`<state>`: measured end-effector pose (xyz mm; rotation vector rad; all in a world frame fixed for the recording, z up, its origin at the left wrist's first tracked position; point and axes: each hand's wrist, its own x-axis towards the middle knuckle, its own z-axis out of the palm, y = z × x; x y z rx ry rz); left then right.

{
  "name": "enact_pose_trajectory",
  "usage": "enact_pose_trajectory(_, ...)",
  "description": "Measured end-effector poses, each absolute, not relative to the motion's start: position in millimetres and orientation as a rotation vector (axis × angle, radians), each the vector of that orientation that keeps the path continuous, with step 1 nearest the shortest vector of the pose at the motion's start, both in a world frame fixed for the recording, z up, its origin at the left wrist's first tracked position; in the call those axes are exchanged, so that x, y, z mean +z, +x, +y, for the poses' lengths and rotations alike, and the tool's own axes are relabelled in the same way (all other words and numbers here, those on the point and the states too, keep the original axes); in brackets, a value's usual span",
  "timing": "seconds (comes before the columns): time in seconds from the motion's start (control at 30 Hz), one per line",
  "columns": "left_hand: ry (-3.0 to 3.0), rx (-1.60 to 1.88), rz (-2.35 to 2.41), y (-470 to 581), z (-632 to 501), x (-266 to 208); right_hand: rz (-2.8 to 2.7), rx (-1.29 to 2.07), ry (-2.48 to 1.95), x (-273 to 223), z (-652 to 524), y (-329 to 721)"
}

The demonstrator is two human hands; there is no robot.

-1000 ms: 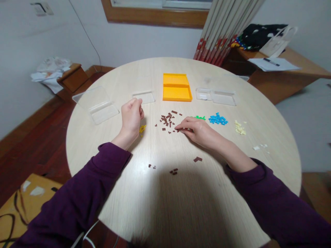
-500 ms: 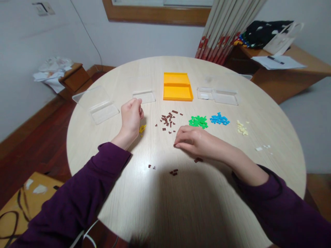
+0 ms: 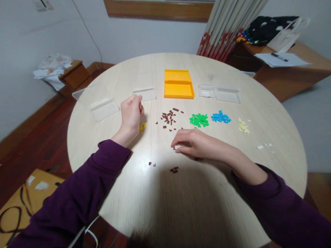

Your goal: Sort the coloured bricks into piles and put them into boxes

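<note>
My left hand (image 3: pixel 131 112) is closed in a fist above the left side of the table, beside a small pile of yellow pieces (image 3: pixel 143 126). Whatever its fingers may hold is hidden. My right hand (image 3: pixel 193 142) is low over the table, its thumb and forefinger slightly apart around a tiny brown building brick (image 3: pixel 174 148), which seems to lie on the tabletop. Beyond it is a loose pile of brown bricks (image 3: pixel 168 117). Nearer to me are a few more brown bricks (image 3: pixel 174 169) and, to their left, a tiny brown piece (image 3: pixel 150 163) with a shiny piece (image 3: pixel 154 165).
Green pieces (image 3: pixel 199 120), blue pieces (image 3: pixel 220 117), cream pieces (image 3: pixel 243 126) and white pieces (image 3: pixel 260 147) form separate groups to the right. An open yellow box (image 3: pixel 179 97) stands at the back, between clear plastic boxes (image 3: pixel 227 94). The round table's edge (image 3: pixel 108 224) curves at the front left.
My right thumb and forefinger have parted from a pinch on the tiny brown brick, and the hand has shifted slightly left and down. My left fist stays nearly still. The view has tilted slightly.
</note>
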<state>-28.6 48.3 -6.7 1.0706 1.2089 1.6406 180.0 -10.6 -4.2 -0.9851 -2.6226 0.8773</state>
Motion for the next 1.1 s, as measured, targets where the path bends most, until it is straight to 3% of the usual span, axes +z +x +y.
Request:
enact_pose_trajectory(0.8, 1.008, 1.682, 1.14, -27.2, 50.0, -7.8, -2.692, 0.714, -0.92, -12.1, -24.0, 166.3)
enact_pose_trajectory(1.1, 1.033, 1.675, 1.133, -26.3, 49.4, -7.8, -2.751, 0.664, -0.711, -13.8, -45.2, 141.8)
